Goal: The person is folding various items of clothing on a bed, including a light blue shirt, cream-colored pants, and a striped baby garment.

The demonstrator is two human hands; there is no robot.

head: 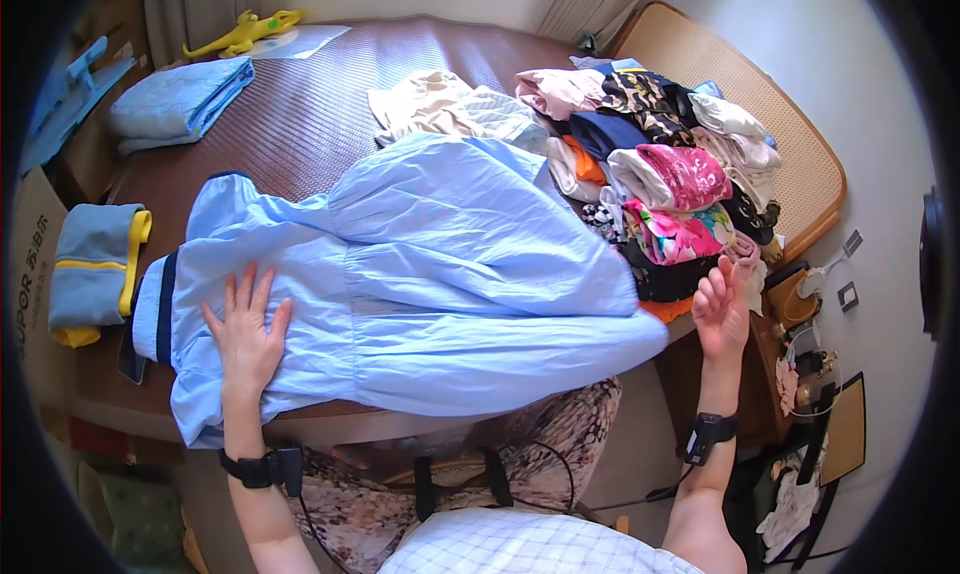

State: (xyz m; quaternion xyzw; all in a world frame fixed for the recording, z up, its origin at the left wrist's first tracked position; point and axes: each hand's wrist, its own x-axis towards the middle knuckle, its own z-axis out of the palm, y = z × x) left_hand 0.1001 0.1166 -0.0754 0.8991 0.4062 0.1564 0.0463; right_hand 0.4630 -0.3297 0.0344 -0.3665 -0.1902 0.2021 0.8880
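Note:
A light blue dress (442, 274) with a navy-trimmed collar lies spread across the bed, its collar to the left and its hem to the right. My left hand (250, 322) rests flat on the bodice with its fingers spread. Beyond the hem, my right hand (721, 307) is raised, palm up with loosely curled fingers, and nothing shows in it. Just past that hand is a heap of folded clothes, including a floral garment (679, 232) and a pink patterned one (682, 176).
A blue-grey garment with yellow trim (94, 262) lies folded left of the collar, near a partly covered phone (133, 360). Farther back are a folded light blue quilt (176, 101) and a yellow toy lizard (247, 33). A rattan headboard (787, 146) borders the right end.

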